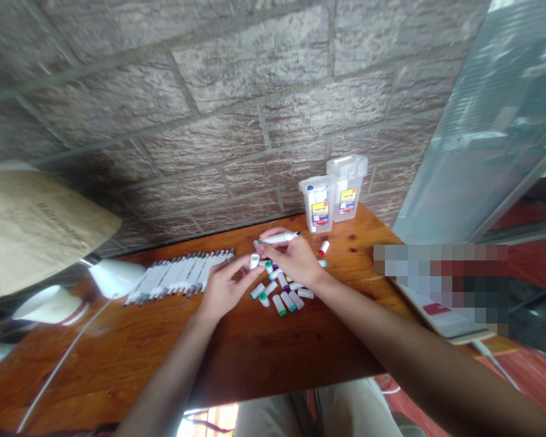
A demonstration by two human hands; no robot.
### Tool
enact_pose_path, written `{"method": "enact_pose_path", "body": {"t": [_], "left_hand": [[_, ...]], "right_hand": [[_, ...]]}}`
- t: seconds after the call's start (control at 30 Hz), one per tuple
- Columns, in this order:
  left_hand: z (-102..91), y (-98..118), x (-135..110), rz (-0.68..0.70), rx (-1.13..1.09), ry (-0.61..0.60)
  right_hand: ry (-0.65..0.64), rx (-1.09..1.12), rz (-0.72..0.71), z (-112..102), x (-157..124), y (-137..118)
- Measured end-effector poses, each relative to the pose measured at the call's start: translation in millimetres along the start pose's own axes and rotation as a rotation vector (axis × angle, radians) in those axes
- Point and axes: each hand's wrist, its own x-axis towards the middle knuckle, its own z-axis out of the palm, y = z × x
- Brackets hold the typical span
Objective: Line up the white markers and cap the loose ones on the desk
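Note:
In my left hand (pixel 227 286), a white marker cap (pixel 254 261) is pinched between thumb and fingers, its open end facing me. My right hand (pixel 295 258) grips a white marker (pixel 279 238) whose dark tip points right. The two hands are close together over a heap of loose marker caps (pixel 282 303) with green, teal and purple ends. Left of my left hand lies a long row of uncapped white markers (pixel 177 276), side by side. A cap with a red end (pixel 324 247) lies apart, to the right of my right hand.
Two clear plastic marker boxes (pixel 319 209) stand by the brick wall, the front one with a blue-ended marker inside. At left are a white lamp (pixel 113 278), a paper cup (pixel 50 304), a paper bag (pixel 40 224) and a cable. A blurred-out device (pixel 450 315) sits on the table's right edge.

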Motion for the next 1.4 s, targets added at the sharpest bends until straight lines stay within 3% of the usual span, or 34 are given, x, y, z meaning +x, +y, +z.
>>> {"method": "enact_pose_path", "body": {"t": [0.33,0.63,0.97,1.4], "left_hand": [[0.4,-1,0,-0.022,0.005,-0.018],[3.4,-2,-1,-0.049,0.009,-0.049],[2.9,-2,-1,-0.033,0.024,-0.053],[1.2,-3,-2,-0.018,0.027,-0.049]], "right_hand": [[0.016,-0.075,-0.008,0,-1,-13],[0.250,-0.115,-0.022,-6,-3,-29],[0.106,-0.159,-0.071,-2,-11,-37],[0.071,-0.191,-0.093,-3,-11,-40]]}}
